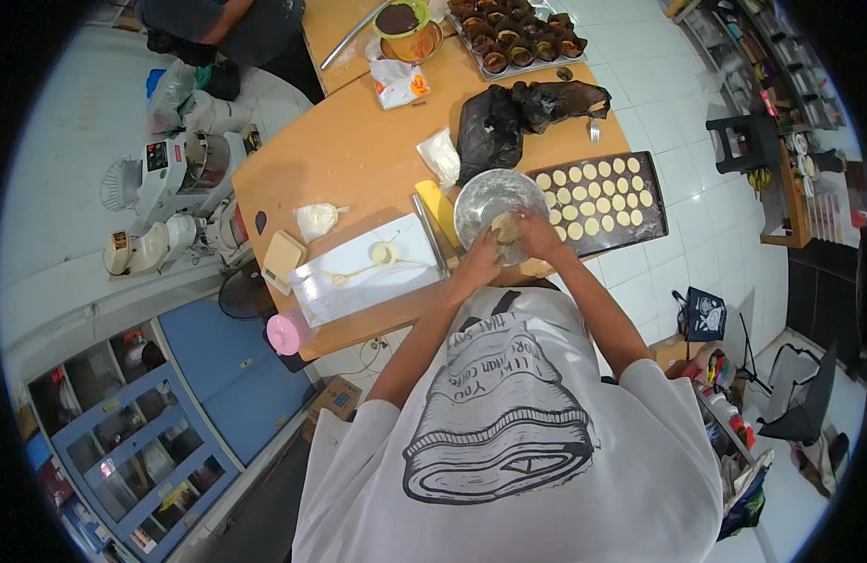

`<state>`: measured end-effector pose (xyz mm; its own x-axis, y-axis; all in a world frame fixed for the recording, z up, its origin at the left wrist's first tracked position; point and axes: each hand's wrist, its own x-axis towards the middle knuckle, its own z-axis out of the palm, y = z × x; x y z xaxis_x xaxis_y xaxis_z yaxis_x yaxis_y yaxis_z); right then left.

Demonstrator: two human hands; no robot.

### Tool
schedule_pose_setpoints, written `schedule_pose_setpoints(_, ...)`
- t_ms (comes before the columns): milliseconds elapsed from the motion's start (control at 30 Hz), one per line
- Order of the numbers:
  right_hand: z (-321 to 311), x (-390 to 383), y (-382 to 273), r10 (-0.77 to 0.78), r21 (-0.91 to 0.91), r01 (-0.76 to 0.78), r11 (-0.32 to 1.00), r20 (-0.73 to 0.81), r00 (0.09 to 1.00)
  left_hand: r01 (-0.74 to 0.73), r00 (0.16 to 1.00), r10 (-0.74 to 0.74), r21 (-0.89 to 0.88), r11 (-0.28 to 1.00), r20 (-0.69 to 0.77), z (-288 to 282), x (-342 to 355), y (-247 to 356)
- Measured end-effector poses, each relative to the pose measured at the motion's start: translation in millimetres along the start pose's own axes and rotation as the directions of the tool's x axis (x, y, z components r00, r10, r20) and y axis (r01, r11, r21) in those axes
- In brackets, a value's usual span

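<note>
A metal mixing bowl (475,192) stands near the table's front edge, with a pale lump of dough (506,228) in it. My left hand (482,261) is closed on the near-left side of the dough. Around its right side curl the fingers of my right hand (537,235). Just right of the bowl lies a dark baking tray (651,225) bearing rows of pale dough rounds (591,226). To the left, thin strips and a ring of dough (384,253) lie on a white board (335,293), beside a long metal bar (431,235) and a yellow item (438,208).
Behind the bowl are black plastic bags (490,131), a white bag (440,155) and a fork (594,131). Dark-cupped baked goods fill a far tray (522,68). A pink-lidded container (288,333) sits at the left corner. Another person (236,28) stands at the far left.
</note>
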<state>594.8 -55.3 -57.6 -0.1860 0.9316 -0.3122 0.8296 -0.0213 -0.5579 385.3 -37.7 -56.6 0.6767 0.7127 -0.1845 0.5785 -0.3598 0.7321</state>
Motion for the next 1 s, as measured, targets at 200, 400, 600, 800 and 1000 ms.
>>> schedule_pose_setpoints(200, 14, 19, 7, -0.014, -0.198, 0.043, 0.979, 0.145, 0.989, 0.224, 0.959, -0.215, -0.033, 0.974, 0.185, 7, 26, 4)
schedule_pose_setpoints(400, 36, 24, 9, -0.048, -0.290, 0.090, 0.953, 0.148, 0.988, 0.503, 0.864, -0.453, -0.437, 0.746, 0.221, 30, 15, -34)
schedule_pose_setpoints(600, 50, 17, 25, -0.138, -0.185, 0.169, 0.968, 0.172, 0.975, 0.448, 0.894, -0.376, -0.515, 0.731, 0.244, 43, 16, -49)
schedule_pose_setpoints(800, 28, 13, 9, -0.188, -0.124, 0.227, 0.966, 0.263, 0.946, 0.392, 0.918, -0.301, -0.486, 0.781, 0.257, 52, 4, -71)
schedule_pose_setpoints(1000, 34, -3, 8, -0.203, -0.135, 0.210, 0.968, 0.068, 0.977, 0.341, 0.939, -0.304, -0.321, 0.884, 0.159, 34, 16, -42)
